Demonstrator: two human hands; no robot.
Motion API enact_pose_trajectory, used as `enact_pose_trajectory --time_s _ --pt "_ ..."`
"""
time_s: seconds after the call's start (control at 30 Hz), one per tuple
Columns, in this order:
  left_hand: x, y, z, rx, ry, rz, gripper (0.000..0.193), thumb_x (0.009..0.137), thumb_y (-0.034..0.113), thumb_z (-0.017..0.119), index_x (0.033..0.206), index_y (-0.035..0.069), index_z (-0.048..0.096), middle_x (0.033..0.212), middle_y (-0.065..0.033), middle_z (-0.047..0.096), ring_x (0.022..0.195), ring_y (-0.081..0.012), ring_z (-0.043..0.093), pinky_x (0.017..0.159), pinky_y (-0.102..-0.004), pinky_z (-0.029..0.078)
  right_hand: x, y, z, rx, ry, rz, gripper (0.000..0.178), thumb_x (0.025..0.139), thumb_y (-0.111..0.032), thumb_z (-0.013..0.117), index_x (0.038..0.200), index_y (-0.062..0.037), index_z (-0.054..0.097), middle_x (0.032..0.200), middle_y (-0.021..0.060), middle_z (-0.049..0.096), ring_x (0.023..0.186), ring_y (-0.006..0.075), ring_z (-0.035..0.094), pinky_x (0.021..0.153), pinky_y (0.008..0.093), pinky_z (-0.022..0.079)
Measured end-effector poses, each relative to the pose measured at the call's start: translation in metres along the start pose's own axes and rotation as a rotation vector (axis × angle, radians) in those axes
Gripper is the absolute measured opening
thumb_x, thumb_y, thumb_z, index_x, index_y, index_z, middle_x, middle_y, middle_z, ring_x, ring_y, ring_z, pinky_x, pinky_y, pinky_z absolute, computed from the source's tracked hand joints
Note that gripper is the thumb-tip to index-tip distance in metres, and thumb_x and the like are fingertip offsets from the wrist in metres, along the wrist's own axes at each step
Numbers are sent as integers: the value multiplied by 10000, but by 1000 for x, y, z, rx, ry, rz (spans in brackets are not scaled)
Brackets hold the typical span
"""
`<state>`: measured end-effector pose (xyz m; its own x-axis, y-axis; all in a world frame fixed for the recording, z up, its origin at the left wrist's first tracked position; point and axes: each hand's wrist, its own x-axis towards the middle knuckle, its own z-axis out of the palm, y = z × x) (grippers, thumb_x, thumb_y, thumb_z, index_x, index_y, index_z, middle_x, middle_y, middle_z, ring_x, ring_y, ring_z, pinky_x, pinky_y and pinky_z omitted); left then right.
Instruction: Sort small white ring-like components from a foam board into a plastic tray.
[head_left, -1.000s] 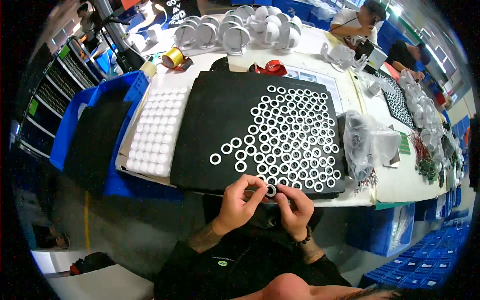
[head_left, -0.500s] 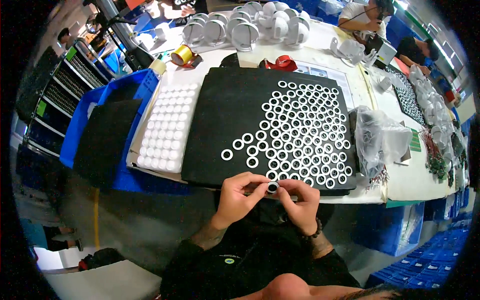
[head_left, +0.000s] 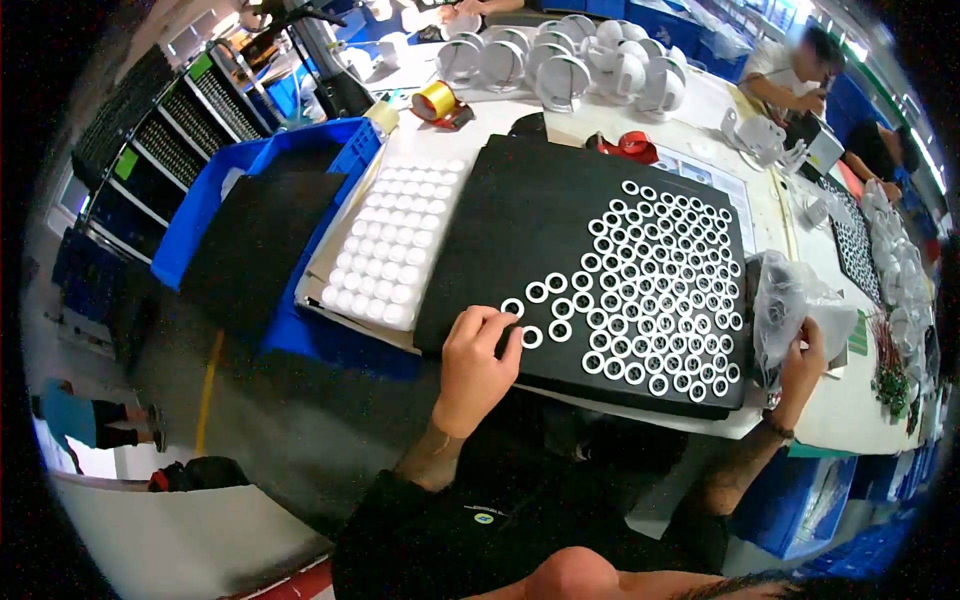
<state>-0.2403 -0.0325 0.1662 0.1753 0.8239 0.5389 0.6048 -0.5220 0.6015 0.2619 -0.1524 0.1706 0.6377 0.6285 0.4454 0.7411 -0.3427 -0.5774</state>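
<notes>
My left hand (head_left: pixel 480 360) is at the near left edge of the ring layout, thumb and forefinger apart. Just beside its fingertips lies a white ring-shaped part with a dark centre (head_left: pixel 532 337), on the black foam mat (head_left: pixel 520 220). Another such ring (head_left: pixel 512 308) touches or nearly touches the forefinger. Several more rings (head_left: pixel 650 290) lie in close rows over the mat's right half. My right hand (head_left: pixel 803 365) is at the clear plastic bag (head_left: pixel 785 300) right of the mat, fingers bent together against it; what they pinch is hidden.
Left of the mat stands a tray of white round caps (head_left: pixel 385 245), with a blue crate (head_left: pixel 195 235) beyond. Yellow tape (head_left: pixel 433 101), a red tape dispenser (head_left: pixel 632 147) and white rounded housings (head_left: pixel 562 80) sit behind. Wired parts (head_left: pixel 888 385) lie far right. Other people work across the table.
My hands have parted from around one ring in front of the mat. The left moved left over the mat, where a ring now lies; the right moved to the plastic bag. The view shifted.
</notes>
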Motion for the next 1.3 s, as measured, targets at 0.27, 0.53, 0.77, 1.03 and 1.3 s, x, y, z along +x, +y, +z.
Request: enact_pose_trajectory --time_s 0.27,0.53,0.77,1.03,1.3 --pt "35 -35 -41 192 211 10 63 908 82 729 953 41 710 933 -143 694 914 -365 645 828 -458 513 26 76 49 809 -381 20 423 1021 -28 467 1418 26 602 1374 111 649 1195 234 632 1059 376 501" --pt "73 -147 -98 711 42 -209 198 923 101 666 1084 2 725 1064 -206 665 1049 -409 601 925 -498 496 22 72 37 191 -57 -349 335 992 0 512 1295 15 654 1242 116 692 1146 243 656 971 355 519" --pt "122 -174 -101 633 87 -301 224 931 195 679 1065 28 743 1096 -225 670 1041 -412 647 884 -504 530 -32 -14 -23 345 427 68 262 1023 -143 690 1221 28 690 1132 100 704 981 169 657 858 306 532" --pt "138 -210 -94 630 23 -267 148 887 210 697 879 75 757 984 -177 701 939 -403 678 813 -520 548 -148 -28 3 418 348 -241 190 987 52 601 1167 37 663 1170 116 655 1075 206 603 977 320 476" --pt "154 -249 -109 335 -165 -227 185 863 122 746 1002 29 667 833 -171 639 804 -325 654 754 -432 534 -206 -167 33 826 -206 -329 250 749 45 817 968 -47 736 991 124 717 867 264 690 766 337 550"
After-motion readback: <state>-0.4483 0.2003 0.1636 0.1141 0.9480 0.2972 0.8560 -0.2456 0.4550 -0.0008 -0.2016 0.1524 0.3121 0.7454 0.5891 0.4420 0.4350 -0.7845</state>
